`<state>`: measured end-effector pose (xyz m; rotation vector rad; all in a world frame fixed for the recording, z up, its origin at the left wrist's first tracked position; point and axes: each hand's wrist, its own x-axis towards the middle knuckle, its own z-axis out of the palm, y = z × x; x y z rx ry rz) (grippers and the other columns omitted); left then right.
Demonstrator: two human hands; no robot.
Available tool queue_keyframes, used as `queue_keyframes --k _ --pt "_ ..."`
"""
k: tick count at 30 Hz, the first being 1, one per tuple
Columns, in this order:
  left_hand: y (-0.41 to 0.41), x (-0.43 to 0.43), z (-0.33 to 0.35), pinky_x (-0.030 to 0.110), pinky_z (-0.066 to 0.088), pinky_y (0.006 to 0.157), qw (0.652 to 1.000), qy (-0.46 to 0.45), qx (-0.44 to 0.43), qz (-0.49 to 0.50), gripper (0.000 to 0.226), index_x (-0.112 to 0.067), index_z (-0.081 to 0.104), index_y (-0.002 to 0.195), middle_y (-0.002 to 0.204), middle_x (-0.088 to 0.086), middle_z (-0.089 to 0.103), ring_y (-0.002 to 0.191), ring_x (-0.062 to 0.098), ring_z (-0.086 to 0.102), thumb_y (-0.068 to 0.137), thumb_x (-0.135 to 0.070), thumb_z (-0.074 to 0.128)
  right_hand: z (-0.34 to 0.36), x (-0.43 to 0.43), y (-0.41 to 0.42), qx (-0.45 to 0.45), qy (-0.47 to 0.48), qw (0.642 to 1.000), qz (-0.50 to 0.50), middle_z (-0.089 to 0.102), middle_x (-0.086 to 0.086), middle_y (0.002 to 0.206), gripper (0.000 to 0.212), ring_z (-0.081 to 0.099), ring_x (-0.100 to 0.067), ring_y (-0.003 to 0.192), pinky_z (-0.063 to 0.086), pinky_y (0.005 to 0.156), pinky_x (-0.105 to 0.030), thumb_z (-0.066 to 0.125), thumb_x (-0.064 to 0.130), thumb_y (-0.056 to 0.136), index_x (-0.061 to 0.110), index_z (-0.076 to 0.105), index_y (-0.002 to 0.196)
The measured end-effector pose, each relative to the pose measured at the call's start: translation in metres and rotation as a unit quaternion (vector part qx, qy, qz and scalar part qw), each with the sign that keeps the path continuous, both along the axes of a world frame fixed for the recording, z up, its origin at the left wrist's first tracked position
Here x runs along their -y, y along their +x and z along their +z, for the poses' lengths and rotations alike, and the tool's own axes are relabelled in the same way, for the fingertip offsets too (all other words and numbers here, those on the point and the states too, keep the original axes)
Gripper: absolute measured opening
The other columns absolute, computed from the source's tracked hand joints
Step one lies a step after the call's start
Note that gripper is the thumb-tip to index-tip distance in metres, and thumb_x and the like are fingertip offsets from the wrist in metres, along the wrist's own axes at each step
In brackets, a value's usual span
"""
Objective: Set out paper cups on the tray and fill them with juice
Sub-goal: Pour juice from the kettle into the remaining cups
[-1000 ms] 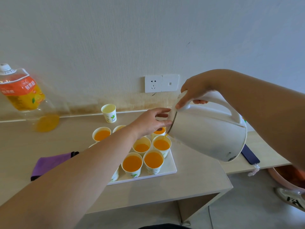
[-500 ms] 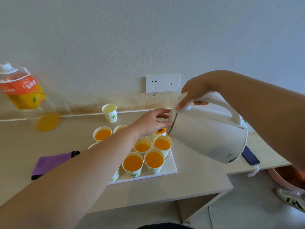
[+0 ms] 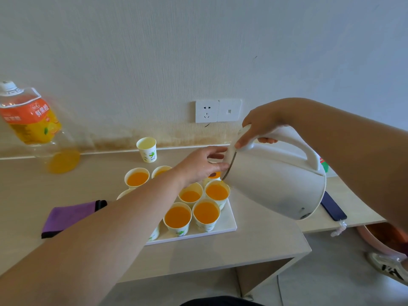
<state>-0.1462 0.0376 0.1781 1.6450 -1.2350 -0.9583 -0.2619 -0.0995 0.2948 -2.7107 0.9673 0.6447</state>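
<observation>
From my remote seat, the widest thing I see is the pale bench [image 3: 254,246], running along the wall. Above its right part hangs a white kettle [image 3: 271,182], tipped far over: its long axis lies close to level, the mouth facing left toward the tray and the base turned right and toward me. At the far left a big juice bottle [image 3: 33,120] leans on the bench, cap up, with orange juice pooled in its lower end.

The white tray [image 3: 230,219] lies flat near the bench's front edge, just beside the kettle's mouth. A purple cloth [image 3: 68,217] lies to its left.

My right hand [image 3: 260,122] is clenched round the top of the kettle's handle, thumb pressed on the lid. My left hand [image 3: 198,166] reaches across the tray, fingers mostly straight and touching the kettle's rim, grasping nothing.

The paper cups [image 3: 206,213] stand upright and close together on the tray, the visible ones filled with orange juice. One more cup [image 3: 146,149] stands apart near the wall. A dark phone [image 3: 333,208] lies on the bench to the right, partly under the kettle
</observation>
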Motion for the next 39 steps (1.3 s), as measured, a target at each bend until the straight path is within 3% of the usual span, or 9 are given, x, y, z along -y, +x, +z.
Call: queue_keyframes --k 5,10,15,17,21,26,34,39 --pt "-0.002 -0.004 0.004 0.033 0.052 0.092 0.998 -0.003 0.056 0.015 0.046 -0.029 0.053 0.132 0.121 -0.011 0.059 0.109 0.013 0.059 0.088 -0.025 0.066 -0.006 0.005 -0.011 0.027 0.01 0.999 0.019 0.062 -0.001 0.058 0.05 0.056 -0.014 0.054 0.043 0.068 -0.026 0.059 0.059 0.082 0.009 0.061 0.088" --pt "0.0 -0.007 0.016 0.021 0.039 0.09 0.987 -0.024 0.159 0.02 0.051 -0.026 0.05 0.137 0.133 -0.01 0.055 0.109 0.007 0.053 0.088 -0.03 0.065 -0.007 0.013 -0.019 0.072 0.054 0.996 0.025 0.061 -0.002 0.059 0.05 0.055 -0.014 0.058 0.041 0.076 -0.029 0.057 0.061 0.08 0.012 0.061 0.085" --pt "0.01 -0.014 0.025 0.016 0.043 0.083 0.984 -0.024 0.176 0.028 0.052 -0.027 0.051 0.136 0.128 -0.01 0.058 0.108 0.008 0.055 0.086 -0.033 0.067 -0.002 0.011 -0.011 0.093 0.05 0.994 0.041 0.062 0.0 0.058 0.047 0.054 -0.009 0.053 0.042 0.08 -0.031 0.057 0.065 0.077 0.018 0.058 0.079" --pt "0.015 -0.018 0.027 0.017 0.046 0.083 0.983 -0.023 0.177 0.032 0.053 -0.028 0.052 0.135 0.127 -0.011 0.059 0.104 0.007 0.056 0.085 -0.033 0.068 0.002 0.007 -0.004 0.092 0.051 0.993 0.047 0.062 0.001 0.058 0.049 0.055 -0.011 0.053 0.045 0.08 -0.033 0.057 0.067 0.076 0.018 0.058 0.08" --pt "0.023 -0.029 0.029 0.032 0.051 0.094 0.985 -0.017 0.168 0.035 0.052 -0.028 0.052 0.135 0.126 -0.01 0.06 0.107 0.01 0.058 0.085 -0.031 0.068 0.008 -0.005 0.01 0.079 0.033 0.994 0.061 0.062 0.0 0.059 0.057 0.055 -0.013 0.052 0.046 0.074 -0.032 0.057 0.068 0.073 0.012 0.06 0.085" --pt "0.029 -0.039 0.027 0.038 0.05 0.096 0.988 -0.007 0.147 0.039 0.052 -0.028 0.051 0.135 0.127 -0.008 0.061 0.106 0.012 0.061 0.086 -0.027 0.068 0.012 -0.018 0.025 0.053 0.007 0.996 0.078 0.06 0.002 0.056 0.051 0.055 -0.014 0.053 0.042 0.066 -0.027 0.057 0.064 0.079 0.013 0.058 0.08" --pt "0.041 -0.047 0.019 0.031 0.054 0.089 0.992 0.0 0.114 0.053 0.05 -0.03 0.051 0.135 0.123 -0.012 0.061 0.109 0.01 0.058 0.087 -0.026 0.067 0.011 -0.031 0.051 0.02 0.0 0.997 0.069 0.055 0.007 0.044 0.045 0.053 -0.016 0.052 0.048 0.072 -0.032 0.06 0.062 0.079 0.018 0.052 0.073" --pt "0.044 -0.049 0.015 0.033 0.055 0.088 0.995 0.004 0.089 0.053 0.049 -0.029 0.052 0.134 0.123 -0.011 0.062 0.109 0.011 0.059 0.087 -0.024 0.067 0.01 -0.037 0.061 -0.002 0.008 0.998 0.056 0.057 -0.002 0.059 0.044 0.053 -0.016 0.051 0.048 0.065 -0.029 0.061 0.06 0.08 0.017 0.052 0.079"
